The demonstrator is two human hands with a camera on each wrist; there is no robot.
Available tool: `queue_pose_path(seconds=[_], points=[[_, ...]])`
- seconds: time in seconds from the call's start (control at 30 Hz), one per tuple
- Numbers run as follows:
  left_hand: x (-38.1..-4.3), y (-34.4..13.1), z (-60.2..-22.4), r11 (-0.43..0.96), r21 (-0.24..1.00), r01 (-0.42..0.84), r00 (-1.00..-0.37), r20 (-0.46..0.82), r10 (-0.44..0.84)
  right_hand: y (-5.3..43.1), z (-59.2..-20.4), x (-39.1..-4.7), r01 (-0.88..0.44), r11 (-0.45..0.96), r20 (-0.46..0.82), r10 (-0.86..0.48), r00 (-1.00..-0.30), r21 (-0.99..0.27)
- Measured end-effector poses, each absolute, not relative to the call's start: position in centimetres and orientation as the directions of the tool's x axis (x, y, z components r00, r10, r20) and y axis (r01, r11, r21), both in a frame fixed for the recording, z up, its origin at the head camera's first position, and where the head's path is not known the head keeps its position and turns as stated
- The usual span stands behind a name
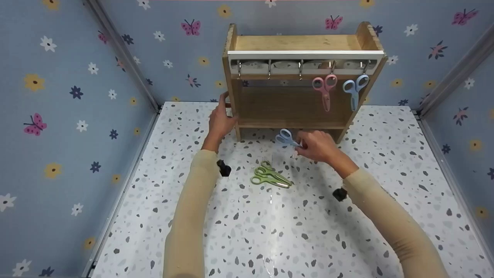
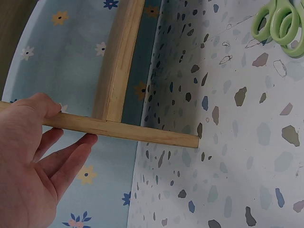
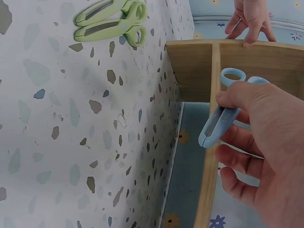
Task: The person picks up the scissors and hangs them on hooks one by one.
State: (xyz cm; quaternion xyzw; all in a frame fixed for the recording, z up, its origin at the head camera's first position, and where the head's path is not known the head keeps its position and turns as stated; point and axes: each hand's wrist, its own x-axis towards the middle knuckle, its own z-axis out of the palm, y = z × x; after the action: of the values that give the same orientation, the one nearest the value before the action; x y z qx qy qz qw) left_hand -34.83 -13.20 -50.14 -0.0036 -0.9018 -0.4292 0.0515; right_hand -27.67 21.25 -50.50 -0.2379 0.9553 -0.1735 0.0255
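Note:
My right hand (image 1: 317, 146) pinches a pair of light blue scissors (image 3: 223, 118) by the blade part, with the finger loops pointing up and left in the head view. It is in front of the lower shelf of a wooden rack (image 1: 293, 125). My left hand (image 1: 222, 122) grips the rack's left side panel (image 2: 128, 130), thumb on one face and fingers on the other. Pink scissors (image 1: 326, 90) and another light blue pair (image 1: 355, 92) hang from hooks at the rack's right. Two green pairs of scissors (image 1: 270, 177) lie overlapping on the table before the rack.
A white rail (image 1: 281, 56) with several metal hooks runs along the rack's upper front. The speckled white table (image 1: 239, 231) is bordered by flowered blue walls (image 1: 58, 127) at the left, back and right.

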Motion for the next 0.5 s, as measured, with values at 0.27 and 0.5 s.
queue_pose_path(seconds=[0.27, 0.5], points=[[-34.8, -13.2, -50.1, 0.624, 0.780, 0.048, -0.996, 0.088, -0.034, 21.4, -49.6, -27.8, -0.437, 0.829, 0.055, -0.447, -0.893, -0.348], [-34.9, -13.2, -50.2, 0.598, 0.798, 0.071, -0.994, 0.110, -0.028, 21.5, -49.0, -28.1, -0.465, 0.813, 0.100, -0.461, -0.882, -0.350]])
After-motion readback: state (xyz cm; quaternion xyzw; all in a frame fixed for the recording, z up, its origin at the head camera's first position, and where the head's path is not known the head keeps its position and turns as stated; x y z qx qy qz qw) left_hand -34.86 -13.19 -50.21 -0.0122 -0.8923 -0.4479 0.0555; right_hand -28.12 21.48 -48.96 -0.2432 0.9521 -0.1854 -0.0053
